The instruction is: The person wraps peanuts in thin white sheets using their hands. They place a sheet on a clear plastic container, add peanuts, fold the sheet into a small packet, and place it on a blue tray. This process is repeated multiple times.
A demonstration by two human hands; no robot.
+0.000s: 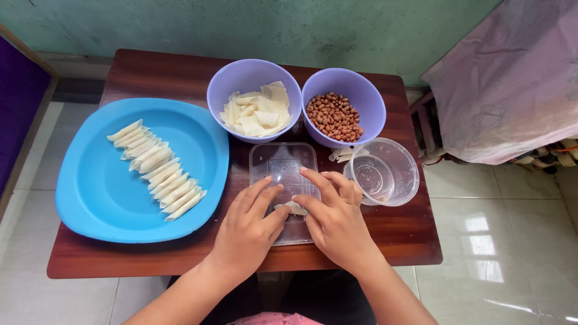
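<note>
Left hand (245,225) and right hand (337,219) pinch a small dough roll (295,208) on a clear tray (283,162) near the table's (150,78) front edge. Fingers closed lightly, apparently mid-roll. Dough looks soft, thin, tearable; handle by its ends.

One counter (180,75). One blue plate (96,192) bearing a row of roughly fifteen rolled wrappers (158,170). Two purple bowls: one (241,75) with a pile of flat wrapper squares, too overlapped to count; one (361,90) with peanuts, too many to count. One clear lid (283,159). One clear round tub (391,171). Two hands, left (247,232) and right (337,222), with one wrapper (295,208) between them.
</note>
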